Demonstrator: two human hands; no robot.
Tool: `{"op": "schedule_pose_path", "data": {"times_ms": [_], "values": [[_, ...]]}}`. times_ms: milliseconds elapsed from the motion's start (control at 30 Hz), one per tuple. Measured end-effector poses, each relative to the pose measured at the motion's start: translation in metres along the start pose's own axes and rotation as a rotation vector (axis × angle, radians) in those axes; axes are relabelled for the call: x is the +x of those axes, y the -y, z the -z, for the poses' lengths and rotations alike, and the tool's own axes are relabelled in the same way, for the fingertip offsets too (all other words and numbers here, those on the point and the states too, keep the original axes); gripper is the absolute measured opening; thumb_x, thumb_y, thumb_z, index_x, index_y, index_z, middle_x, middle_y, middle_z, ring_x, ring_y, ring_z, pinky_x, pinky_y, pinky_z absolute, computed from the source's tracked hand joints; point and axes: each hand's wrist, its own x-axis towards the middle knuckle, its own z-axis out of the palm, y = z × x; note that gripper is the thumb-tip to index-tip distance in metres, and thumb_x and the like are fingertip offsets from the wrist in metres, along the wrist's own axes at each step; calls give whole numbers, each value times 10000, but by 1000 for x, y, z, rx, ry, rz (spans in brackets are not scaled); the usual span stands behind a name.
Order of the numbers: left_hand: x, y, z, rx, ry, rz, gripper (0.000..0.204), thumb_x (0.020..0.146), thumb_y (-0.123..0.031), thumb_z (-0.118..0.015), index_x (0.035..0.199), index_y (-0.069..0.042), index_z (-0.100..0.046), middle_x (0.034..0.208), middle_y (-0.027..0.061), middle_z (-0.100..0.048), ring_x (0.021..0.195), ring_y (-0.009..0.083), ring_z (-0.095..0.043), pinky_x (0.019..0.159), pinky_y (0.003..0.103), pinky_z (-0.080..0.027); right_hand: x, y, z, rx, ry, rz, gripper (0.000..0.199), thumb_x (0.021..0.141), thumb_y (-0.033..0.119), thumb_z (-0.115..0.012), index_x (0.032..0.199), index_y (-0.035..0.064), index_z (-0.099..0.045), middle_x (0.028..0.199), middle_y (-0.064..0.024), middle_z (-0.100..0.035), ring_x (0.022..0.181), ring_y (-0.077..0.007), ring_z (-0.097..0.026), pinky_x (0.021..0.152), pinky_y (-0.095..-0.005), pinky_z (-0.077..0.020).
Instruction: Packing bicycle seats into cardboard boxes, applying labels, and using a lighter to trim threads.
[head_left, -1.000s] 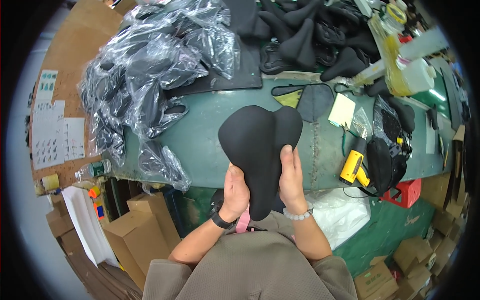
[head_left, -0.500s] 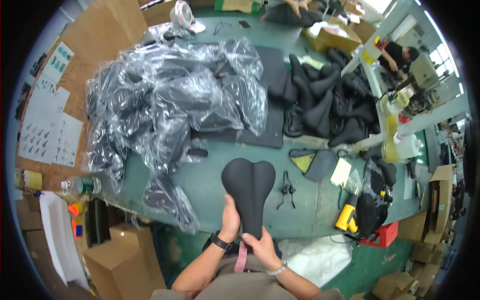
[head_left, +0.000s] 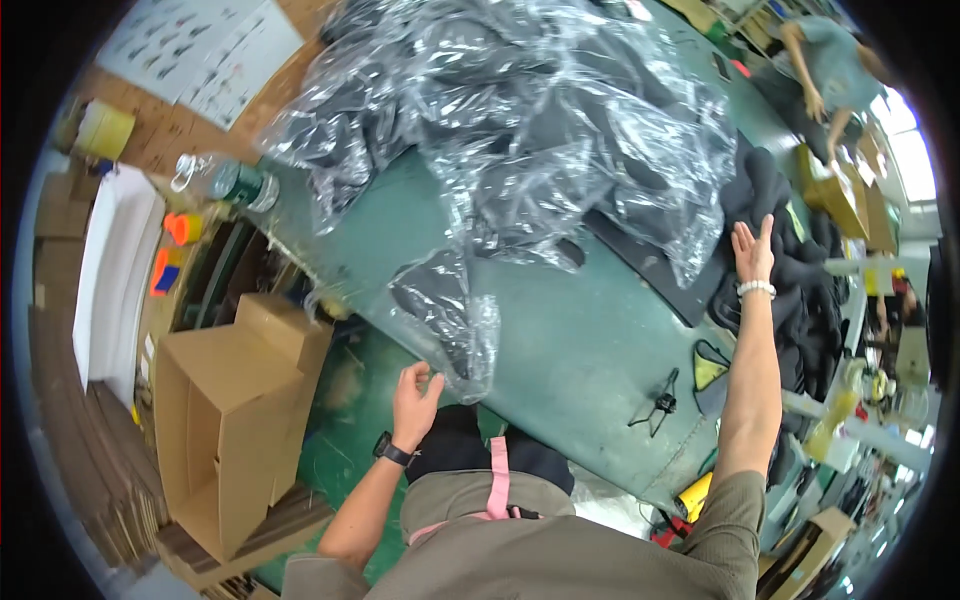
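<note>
My right hand [head_left: 755,256] is stretched far out to the right, fingers extended and nothing in them. It is over the near side of a pile of bare black bicycle saddles [head_left: 790,320]. My left hand [head_left: 413,405] hangs by the table's front edge, loosely curled with thumb and fingers apart. Close beside it, a black saddle in a clear plastic bag [head_left: 450,310] lies with its bag's end over the edge. Beyond spreads a large heap of plastic-bagged saddles [head_left: 540,120].
The green table [head_left: 560,340] carries a black metal clamp-like tool [head_left: 660,403], a yellow-and-black pouch [head_left: 710,370] and a plastic bottle [head_left: 235,183]. An open cardboard box [head_left: 230,430] stands on the left. A yellow power tool [head_left: 692,495] lies near the right edge. A co-worker [head_left: 830,75] is at the far right.
The black saddle that both hands held has left them. My right hand has reached out to the saddle pile, my left has moved left, and the view has turned leftward.
</note>
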Motion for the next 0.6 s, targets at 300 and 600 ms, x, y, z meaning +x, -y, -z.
{"op": "schedule_pose_path", "data": {"times_ms": [300,600], "values": [[70,44,-74,-17,-326,242,989,692,-371,-819,1385,98,-292,1335,264,-442,1171,398,-499,978,417,-430,-254,-252,-83,-722,415,189,485,863,216,-715,1234,-52,-555,1028,-107,-661,919,-173,-617,850,-282,-489],[51,36,-25,104,-123,234,735,644,-300,-736,1245,19,-459,1150,247,-573,1065,425,-569,903,469,-469,-150,-254,-225,-326,149,-199,491,681,322,-863,909,-48,-635,930,-118,-651,719,-219,-577,675,-371,-496]]}}
